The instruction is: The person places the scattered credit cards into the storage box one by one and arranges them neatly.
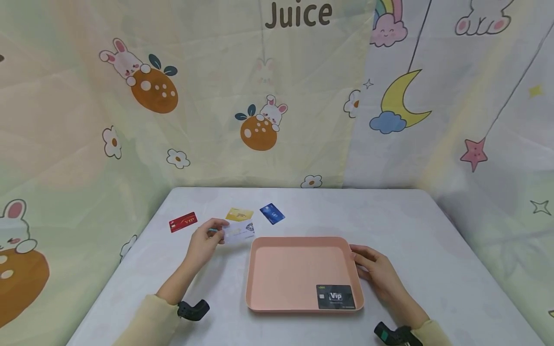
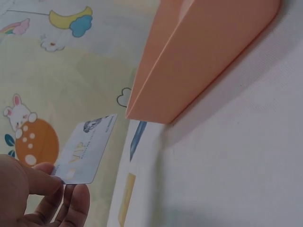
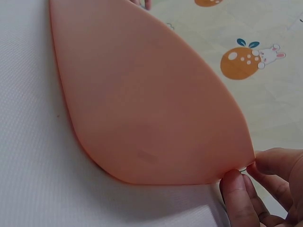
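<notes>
My left hand pinches a white VIP card at one end, between thumb and fingers. In the left wrist view, the card is tilted and held clear of the table. A pink tray lies to the right of that hand, with a black Vip card in its front right corner. At the tray's right side, my right hand grips the rim with thumb and fingers. The right wrist view has these fingers against the tray's edge.
Behind the left hand lie a yellow card and a blue card. A red VIP card is farther left. They rest on a white-covered table, with printed fabric hanging behind and at the sides.
</notes>
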Motion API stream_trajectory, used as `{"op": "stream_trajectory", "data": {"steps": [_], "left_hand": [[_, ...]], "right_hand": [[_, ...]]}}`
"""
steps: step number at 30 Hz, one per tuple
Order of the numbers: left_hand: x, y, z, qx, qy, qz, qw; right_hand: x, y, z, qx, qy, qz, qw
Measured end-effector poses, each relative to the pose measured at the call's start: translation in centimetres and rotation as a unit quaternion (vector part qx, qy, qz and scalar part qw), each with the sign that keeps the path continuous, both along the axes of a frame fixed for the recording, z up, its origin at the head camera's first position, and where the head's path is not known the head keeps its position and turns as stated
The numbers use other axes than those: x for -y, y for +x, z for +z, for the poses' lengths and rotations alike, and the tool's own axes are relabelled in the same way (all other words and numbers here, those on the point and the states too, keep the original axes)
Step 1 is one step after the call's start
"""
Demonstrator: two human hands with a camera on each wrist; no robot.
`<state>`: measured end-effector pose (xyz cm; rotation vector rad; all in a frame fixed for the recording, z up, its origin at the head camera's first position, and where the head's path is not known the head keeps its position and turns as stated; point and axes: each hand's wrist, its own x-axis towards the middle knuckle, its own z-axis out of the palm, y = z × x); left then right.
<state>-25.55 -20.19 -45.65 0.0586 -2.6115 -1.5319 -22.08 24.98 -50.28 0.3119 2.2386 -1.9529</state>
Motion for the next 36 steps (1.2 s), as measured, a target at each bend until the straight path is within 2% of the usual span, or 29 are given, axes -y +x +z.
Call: {"op": "stream_trajectory", "data": {"steps": [7,13,21,28,36], "left_hand": [[-0.9,-0.2,0.3,-0.009,0.015,0.01,0.9998],[-1.8,-0.1,-0.1,-0.003,0.033,0.008,0.9994],[-3.1,0.4,-1.0,-0.005,0.051,-0.009,0.9987],[-4.6,1.2,-1.1,-0.012,0.067,-0.035,0.9971],[-5.7,1.5,-1.2,-0.002,0.084,-0.033,0.9959]], "right_hand": [[-0.2,0.0,-0.2,0.0,0.0,0.002,1.0],[-0.3,-0.1,-0.3,-0.005,-0.006,0.003,1.0],[-0.3,-0.1,-0.2,-0.004,-0.008,0.004,1.0],[-0.3,-0.1,-0.3,-0.003,-0.005,0.002,1.0],[-0.4,-0.1,-0.4,-0.006,-0.003,0.005,1.0]]}}
